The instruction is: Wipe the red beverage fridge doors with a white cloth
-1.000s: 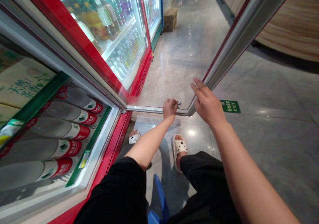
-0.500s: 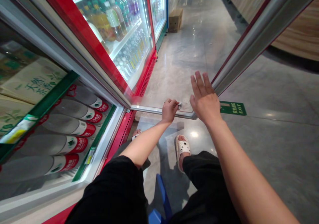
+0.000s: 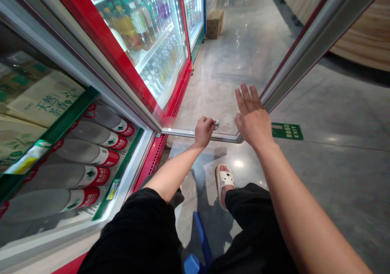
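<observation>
A glass door [image 3: 225, 79] with a silver frame stands open from a drinks fridge. At its bottom edge my left hand [image 3: 204, 132] is closed, pinching a small crumpled whitish wad [image 3: 216, 124] against or close to the lower glass. What the wad is made of is too small to tell. My right hand [image 3: 254, 121] rests with fingers stretched out at the door's lower right corner, beside the upright frame [image 3: 304, 58]. Nothing shows in it.
Large bottles with red labels [image 3: 97, 176] and beige cartons [image 3: 48, 99] fill the fridge at left. Another red-framed fridge [image 3: 183, 79] stands beyond the glass. A cardboard box [image 3: 214, 24], a green exit sign [image 3: 288, 131] and a blue object [image 3: 202, 237] between my legs are also here.
My left hand has shifted slightly left along the bottom of the glass with the wad. My right hand stays at the door's corner.
</observation>
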Demonstrator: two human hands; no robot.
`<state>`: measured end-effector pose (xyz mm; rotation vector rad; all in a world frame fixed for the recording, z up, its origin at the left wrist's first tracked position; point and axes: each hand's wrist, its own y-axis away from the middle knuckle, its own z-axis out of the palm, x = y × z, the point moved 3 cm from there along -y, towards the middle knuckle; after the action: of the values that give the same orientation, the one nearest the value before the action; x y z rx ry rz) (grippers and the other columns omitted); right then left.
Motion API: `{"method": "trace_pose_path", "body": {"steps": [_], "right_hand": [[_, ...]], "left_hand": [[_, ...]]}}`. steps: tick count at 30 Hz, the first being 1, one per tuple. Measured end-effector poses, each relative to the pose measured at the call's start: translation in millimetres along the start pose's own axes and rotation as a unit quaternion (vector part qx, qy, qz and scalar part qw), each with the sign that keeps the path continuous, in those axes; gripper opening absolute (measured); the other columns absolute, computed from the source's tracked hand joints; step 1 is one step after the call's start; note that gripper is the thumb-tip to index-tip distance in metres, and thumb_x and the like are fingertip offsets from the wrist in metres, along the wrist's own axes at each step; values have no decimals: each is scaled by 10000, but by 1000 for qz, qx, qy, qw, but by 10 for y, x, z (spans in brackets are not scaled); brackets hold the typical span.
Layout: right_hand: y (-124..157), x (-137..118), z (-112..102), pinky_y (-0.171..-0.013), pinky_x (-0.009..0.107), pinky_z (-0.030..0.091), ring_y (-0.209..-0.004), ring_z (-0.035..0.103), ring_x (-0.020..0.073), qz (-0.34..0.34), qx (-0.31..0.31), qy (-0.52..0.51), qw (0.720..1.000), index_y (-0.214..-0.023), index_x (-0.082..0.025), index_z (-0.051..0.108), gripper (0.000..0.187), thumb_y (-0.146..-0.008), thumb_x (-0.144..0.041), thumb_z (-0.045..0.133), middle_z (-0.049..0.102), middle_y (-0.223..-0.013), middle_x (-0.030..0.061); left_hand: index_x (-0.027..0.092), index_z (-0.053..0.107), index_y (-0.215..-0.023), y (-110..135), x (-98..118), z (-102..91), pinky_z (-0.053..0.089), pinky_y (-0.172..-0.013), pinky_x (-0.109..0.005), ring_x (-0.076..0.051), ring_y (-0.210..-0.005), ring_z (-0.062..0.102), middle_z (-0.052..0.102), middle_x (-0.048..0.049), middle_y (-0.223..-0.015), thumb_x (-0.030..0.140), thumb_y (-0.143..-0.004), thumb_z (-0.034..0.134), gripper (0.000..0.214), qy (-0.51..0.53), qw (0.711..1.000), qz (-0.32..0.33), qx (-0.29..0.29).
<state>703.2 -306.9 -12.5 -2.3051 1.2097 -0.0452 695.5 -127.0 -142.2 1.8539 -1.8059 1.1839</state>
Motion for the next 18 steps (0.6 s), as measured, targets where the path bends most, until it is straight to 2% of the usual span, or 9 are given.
{"method": "trace_pose_path", "body": {"steps": [4,7,11,14,18], "right_hand": [[-19,-66,54,-1342,622,324,-1689,183,369,21,6,-1,1000,-1734,-123,258,808,-951,-110,454,253,-1806,126],[-13,-161,120,-1323,620,364,-1683,207,376,35,17,-9,999,-1732,-88,237,821,-945,-102,471,231,-1803,178],[23,-265,213,-1339,573,366,-1675,258,333,-6,-7,-16,1000,-1737,-115,234,832,-939,-61,463,313,-1783,168],[52,-281,271,-1358,560,338,-1677,255,307,-43,-29,-20,998,-1750,-168,209,892,-913,-25,485,321,-1789,127],[73,-245,340,-1352,581,339,-1678,251,300,-50,-36,-33,998,-1758,-209,168,928,-910,-10,485,320,-1793,110]], "left_hand": [[258,767,-961,-79,29,-73,510,-913,-286,-177,-978,657,644,-17,-959,57,-925,714,211,7,1000,12,16],[237,767,-889,-65,-78,-141,517,-865,-286,-175,-923,658,632,-12,-905,25,-896,728,216,0,1000,-12,4],[243,771,-865,-57,-185,-234,523,-855,-288,-175,-914,662,630,-8,-886,8,-881,731,239,-4,1000,-22,6],[258,784,-918,-114,-150,-301,524,-904,-293,-174,-955,674,651,-13,-935,42,-904,730,224,-1,1000,-8,16],[265,785,-943,-151,-133,-383,523,-913,-285,-171,-955,677,660,-14,-953,57,-917,722,218,-3,1000,4,25]]}}
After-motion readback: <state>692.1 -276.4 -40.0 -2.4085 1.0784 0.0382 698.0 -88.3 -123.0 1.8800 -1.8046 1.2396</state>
